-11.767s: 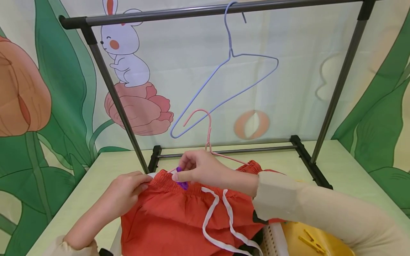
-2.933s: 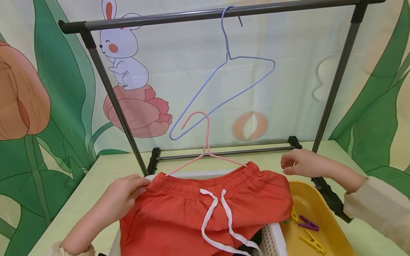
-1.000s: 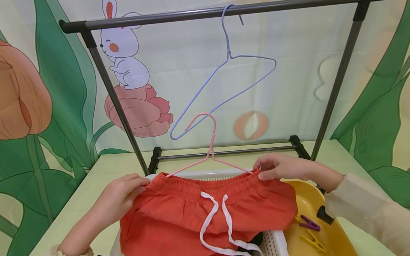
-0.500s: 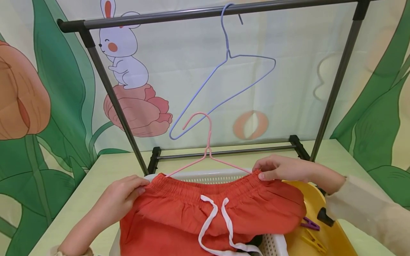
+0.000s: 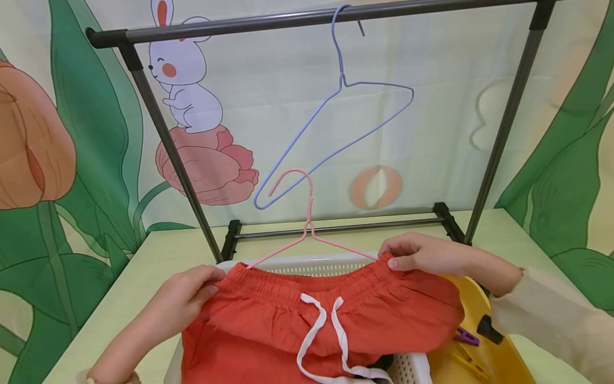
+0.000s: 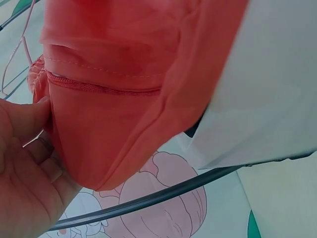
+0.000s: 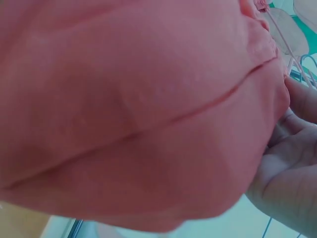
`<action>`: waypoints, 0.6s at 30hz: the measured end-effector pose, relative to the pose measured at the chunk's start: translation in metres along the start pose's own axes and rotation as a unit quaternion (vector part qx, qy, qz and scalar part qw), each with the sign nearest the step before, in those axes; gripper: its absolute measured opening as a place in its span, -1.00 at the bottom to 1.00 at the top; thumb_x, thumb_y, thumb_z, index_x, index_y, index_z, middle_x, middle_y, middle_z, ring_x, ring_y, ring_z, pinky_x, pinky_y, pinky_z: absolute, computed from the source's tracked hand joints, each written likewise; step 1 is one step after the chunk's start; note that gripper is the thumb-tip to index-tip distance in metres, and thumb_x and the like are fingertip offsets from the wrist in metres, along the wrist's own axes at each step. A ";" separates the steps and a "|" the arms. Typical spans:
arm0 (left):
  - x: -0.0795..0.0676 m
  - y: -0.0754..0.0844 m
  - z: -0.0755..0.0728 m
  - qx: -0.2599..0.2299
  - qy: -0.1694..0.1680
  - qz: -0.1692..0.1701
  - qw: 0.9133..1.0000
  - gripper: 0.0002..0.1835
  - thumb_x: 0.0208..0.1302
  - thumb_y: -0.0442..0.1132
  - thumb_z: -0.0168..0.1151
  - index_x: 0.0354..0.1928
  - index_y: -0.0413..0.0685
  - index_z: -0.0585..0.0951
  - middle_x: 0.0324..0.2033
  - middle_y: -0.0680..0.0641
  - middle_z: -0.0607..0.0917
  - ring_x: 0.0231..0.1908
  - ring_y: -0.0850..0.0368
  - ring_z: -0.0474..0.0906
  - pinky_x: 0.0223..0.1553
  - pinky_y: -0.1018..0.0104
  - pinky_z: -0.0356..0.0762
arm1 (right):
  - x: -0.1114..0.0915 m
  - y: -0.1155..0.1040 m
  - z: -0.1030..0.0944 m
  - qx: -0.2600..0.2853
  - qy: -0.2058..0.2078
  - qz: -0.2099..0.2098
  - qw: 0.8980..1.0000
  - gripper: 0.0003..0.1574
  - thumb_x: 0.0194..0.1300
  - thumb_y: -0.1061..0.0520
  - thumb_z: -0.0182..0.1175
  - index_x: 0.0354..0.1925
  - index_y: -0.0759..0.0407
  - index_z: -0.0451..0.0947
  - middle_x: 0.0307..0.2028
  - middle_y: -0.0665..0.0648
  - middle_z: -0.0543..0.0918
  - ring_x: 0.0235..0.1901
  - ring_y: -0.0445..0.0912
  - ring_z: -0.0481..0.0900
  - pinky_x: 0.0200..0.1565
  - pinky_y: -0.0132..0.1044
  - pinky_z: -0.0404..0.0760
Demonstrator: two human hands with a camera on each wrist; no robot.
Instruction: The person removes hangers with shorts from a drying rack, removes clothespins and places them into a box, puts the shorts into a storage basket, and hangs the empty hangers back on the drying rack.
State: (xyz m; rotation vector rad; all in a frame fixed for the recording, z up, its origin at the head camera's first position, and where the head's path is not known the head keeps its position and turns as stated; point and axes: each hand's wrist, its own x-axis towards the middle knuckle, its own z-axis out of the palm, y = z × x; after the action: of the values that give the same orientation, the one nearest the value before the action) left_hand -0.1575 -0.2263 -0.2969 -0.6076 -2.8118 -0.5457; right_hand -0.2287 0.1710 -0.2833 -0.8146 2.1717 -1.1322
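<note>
A pair of red shorts [image 5: 259, 336] with a white drawstring [image 5: 314, 330] is stretched out in the head view. The arms of a pink hanger [image 5: 308, 213] run down into its elastic waistband, the hook standing free above. My left hand [image 5: 177, 298] pinches the waistband's left end between thumb and fingers. At the other end my right hand [image 5: 427, 258] pinches the waistband beside the hanger's tip. In the left wrist view a side seam of the shorts [image 6: 109, 129] shows below the thumb; red cloth [image 7: 148, 109] fills most of the right wrist view.
A black rack [image 5: 230, 26] stands behind, with a blue hanger [image 5: 341, 69] on its bar. Under the shorts is a white basket [image 5: 417, 368]. A yellow tray [image 5: 508, 346] at right holds a purple clothespin [image 5: 466, 336] and a yellow clothespin [image 5: 469, 364].
Earliest, my right hand held a purple clothespin at the waistband; later it was off the cloth, near the tray. Now it grips the waistband's right end. Lately the pink hanger's hook tilts slightly left.
</note>
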 end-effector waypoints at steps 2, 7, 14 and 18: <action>0.000 0.000 0.000 0.001 0.000 0.002 1.000 -0.85 0.12 -0.39 0.16 -0.30 0.03 0.56 -0.38 0.11 0.59 -0.35 0.24 0.50 -0.30 0.33 0.51 | -0.001 -0.001 0.001 0.003 0.009 0.003 1.000 -0.78 0.30 0.15 -0.02 -0.19 0.28 0.43 -0.34 0.07 0.49 -0.32 -0.14 0.45 -0.26 -0.38 0.47; 0.000 0.001 -0.001 0.003 -0.007 0.003 1.000 -0.86 0.11 -0.34 0.19 -0.28 0.02 0.58 -0.38 0.17 0.58 -0.35 0.26 0.49 -0.32 0.36 0.50 | -0.004 -0.002 0.001 -0.002 0.029 -0.005 1.000 -0.77 0.30 0.13 -0.02 -0.19 0.27 0.42 -0.33 0.09 0.49 -0.29 -0.11 0.45 -0.23 -0.36 0.47; 0.001 0.003 -0.003 -0.002 -0.018 0.000 1.000 -0.88 0.11 -0.32 0.20 -0.28 0.02 0.59 -0.43 0.19 0.55 -0.39 0.31 0.44 -0.37 0.40 0.47 | -0.009 -0.005 0.002 -0.013 0.042 -0.024 0.999 -0.75 0.29 0.11 0.00 -0.19 0.28 0.42 -0.35 0.09 0.50 -0.32 -0.17 0.46 -0.25 -0.38 0.47; 0.002 0.005 -0.004 -0.006 -0.019 -0.002 1.000 -0.88 0.12 -0.33 0.19 -0.29 0.01 0.58 -0.45 0.19 0.53 -0.40 0.33 0.42 -0.38 0.42 0.45 | -0.010 -0.007 0.002 -0.017 0.046 -0.037 0.998 -0.75 0.29 0.11 0.00 -0.21 0.29 0.43 -0.36 0.10 0.50 -0.34 -0.18 0.46 -0.27 -0.39 0.47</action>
State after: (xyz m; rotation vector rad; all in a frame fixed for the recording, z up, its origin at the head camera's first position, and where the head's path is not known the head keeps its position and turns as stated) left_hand -0.1565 -0.2226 -0.2912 -0.6228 -2.8483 -0.5566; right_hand -0.2191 0.1743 -0.2760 -0.8795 2.2595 -1.1933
